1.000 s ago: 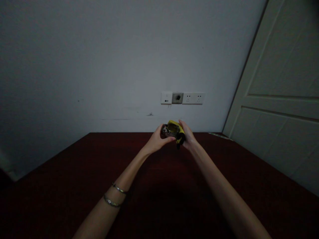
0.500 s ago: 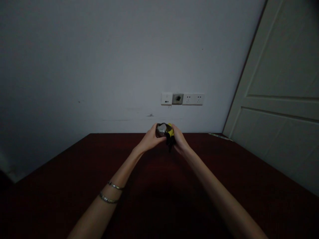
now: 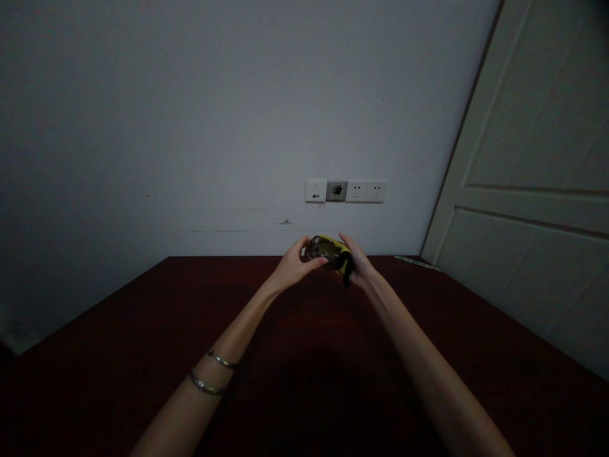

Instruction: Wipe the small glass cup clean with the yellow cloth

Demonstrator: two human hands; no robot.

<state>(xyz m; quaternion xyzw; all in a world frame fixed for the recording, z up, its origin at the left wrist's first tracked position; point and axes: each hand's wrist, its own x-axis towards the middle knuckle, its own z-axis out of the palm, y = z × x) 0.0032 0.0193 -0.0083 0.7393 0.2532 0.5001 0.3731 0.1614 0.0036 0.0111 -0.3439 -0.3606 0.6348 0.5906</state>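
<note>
Wall, pale, scuffed, filling 12 o'clock. Table, dark red, bare around the arms, at 6 o'clock. Door, panelled, leaning in view from 2 to 3 o'clock.

Row of sockets, four plates, one darker; at 1 o'clock from the hands.

Right hand, at 3 to 4 o'clock of the glossy object, cupped against a yellow-and-black piece; how far its fingers close cannot be told. Left hand, at 8 o'clock, pinching the object's near end between thumb and fingers.

Glossy object, brownish, see-through, tilted, between both hands. Yellow-and-black piece, touching its right side; whether joined, unclear.

Strip, thin, on the table's far edge, 3 o'clock from the right hand. Bracelets, two, metallic, on the left forearm, 7 o'clock.
</note>
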